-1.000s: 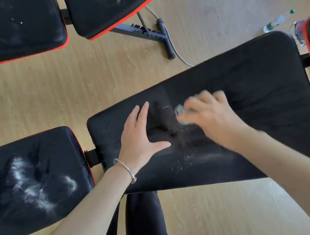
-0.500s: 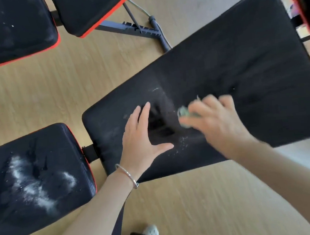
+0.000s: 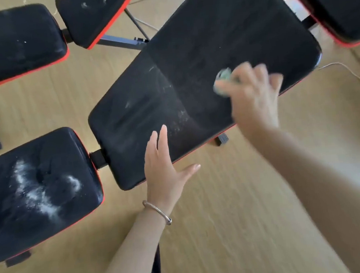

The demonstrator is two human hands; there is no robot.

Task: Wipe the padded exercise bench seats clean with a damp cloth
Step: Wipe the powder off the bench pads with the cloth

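The long black bench pad (image 3: 190, 70), trimmed in red, lies slantwise across the middle, with faint white streaks and specks toward its near-left end. On its right part the right hand (image 3: 251, 95) (blurred by motion) curls its fingers round a bunched pale green cloth (image 3: 222, 79) held against the padding. The left hand (image 3: 162, 172), fingers straight and thumb spread wide, lies over the pad's near edge, with a metal bangle (image 3: 157, 211) on the wrist. Left of the pad, a smaller seat pad (image 3: 57, 212) carries a thick smear of white powder (image 3: 29, 188).
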